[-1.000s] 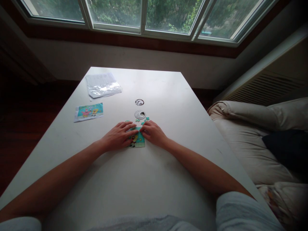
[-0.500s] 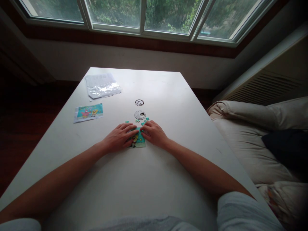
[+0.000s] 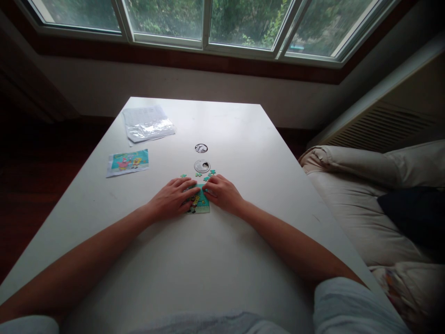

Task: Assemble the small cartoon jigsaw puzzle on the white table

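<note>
A partly assembled jigsaw puzzle (image 3: 199,204), green and teal with a yellow cartoon figure, lies on the white table (image 3: 187,264). My left hand (image 3: 173,197) rests over its left side, fingers outstretched and apart, hiding that part. At the upper right corner my right hand (image 3: 222,192) has its fingers curled and pinched on a small teal puzzle piece, mostly covered by the fingertips. Just beyond the hands lie several loose teal pieces (image 3: 198,174), some close to my right knuckles.
Two round grommets (image 3: 202,166) are set in the table behind the loose pieces. To the left lies a cartoon picture sheet (image 3: 129,161), and farther back a clear plastic packet with papers (image 3: 149,124). A cream sofa (image 3: 354,204) stands along the right side.
</note>
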{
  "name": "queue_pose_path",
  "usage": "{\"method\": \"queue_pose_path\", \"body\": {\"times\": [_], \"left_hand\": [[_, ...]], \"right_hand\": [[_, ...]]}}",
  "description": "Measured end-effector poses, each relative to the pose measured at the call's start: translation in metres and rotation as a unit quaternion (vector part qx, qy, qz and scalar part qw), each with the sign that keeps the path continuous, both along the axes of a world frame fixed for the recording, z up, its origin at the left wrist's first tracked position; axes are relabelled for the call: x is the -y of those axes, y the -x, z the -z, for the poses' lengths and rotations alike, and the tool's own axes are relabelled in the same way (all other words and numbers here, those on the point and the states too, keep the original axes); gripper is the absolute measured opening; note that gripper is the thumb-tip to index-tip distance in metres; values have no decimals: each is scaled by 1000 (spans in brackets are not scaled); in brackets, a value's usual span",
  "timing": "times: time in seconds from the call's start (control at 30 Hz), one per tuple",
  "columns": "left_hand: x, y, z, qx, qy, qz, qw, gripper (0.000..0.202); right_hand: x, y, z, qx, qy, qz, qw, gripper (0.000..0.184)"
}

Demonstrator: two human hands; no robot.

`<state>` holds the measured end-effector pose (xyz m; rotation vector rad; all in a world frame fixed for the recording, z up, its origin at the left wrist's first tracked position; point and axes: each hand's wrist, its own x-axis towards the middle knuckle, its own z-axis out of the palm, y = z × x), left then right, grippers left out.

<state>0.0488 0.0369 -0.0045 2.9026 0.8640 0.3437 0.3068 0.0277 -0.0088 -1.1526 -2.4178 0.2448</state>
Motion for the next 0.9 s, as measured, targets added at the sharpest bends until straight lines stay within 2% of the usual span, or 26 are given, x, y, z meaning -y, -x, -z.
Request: {"method": "queue_pose_path", "body": {"times": [0.47, 0.67, 0.9], "left_hand": [[1, -1, -1, -23, -19, 0, 1000, 49], [4, -5, -6, -40, -35, -1, 999, 49], [6, -6, -7, -38, -54, -5, 998, 48]], "right_hand": [[4, 0, -9, 51, -7, -10, 999, 13], [8, 5, -14, 111, -30, -14, 993, 17], [12, 3, -9, 142, -63, -30, 987, 16]]}}
